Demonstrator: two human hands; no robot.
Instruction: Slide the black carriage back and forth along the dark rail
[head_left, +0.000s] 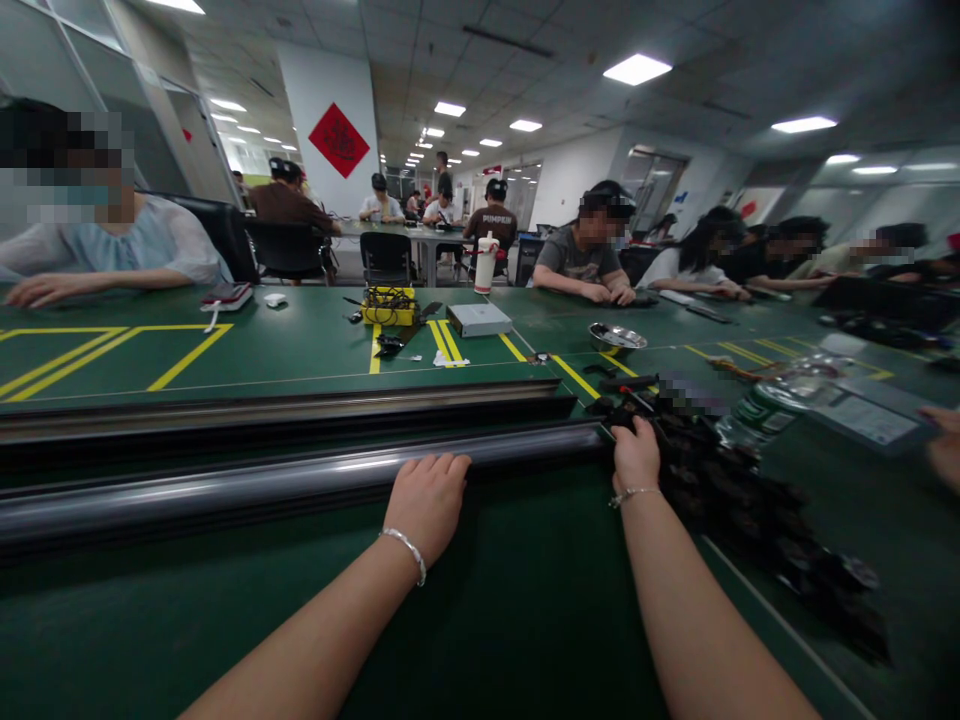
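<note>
A: Began where, at the far left?

B: Began with a seated co-worker (142, 235) behind the green table (525, 620), then followed a long dark tube (262, 475) in from the left edge, lying in front of a metal channel (300, 405) and roughly alongside it.

A: Judged how far along?

B: Counted the bringing of both hands to the tube as done, and the letting go as left, with contact unbroken. Could not read any further stage from this view.

A: Saw the left hand (431, 505) where?

B: Saw it partway along the tube, with fingers close together and bent over the top. Could not tell a firm grip from a light rest, with the thumb out of sight.

A: Ran how, relative to those fingers?

B: Ran crosswise beneath them, then on toward the right.

A: Looked further right, and found what?

B: Found the right hand (637, 460) at the tube's right end, with fingers bent narrowly around or against it. Could not settle which, given the dark clutter there. Made out a blurred heap of black parts (765, 520) just beyond, a clear bottle (765, 410) tilted behind the heap, and another person's hand (946, 440) at the far edge, well apart.
</note>
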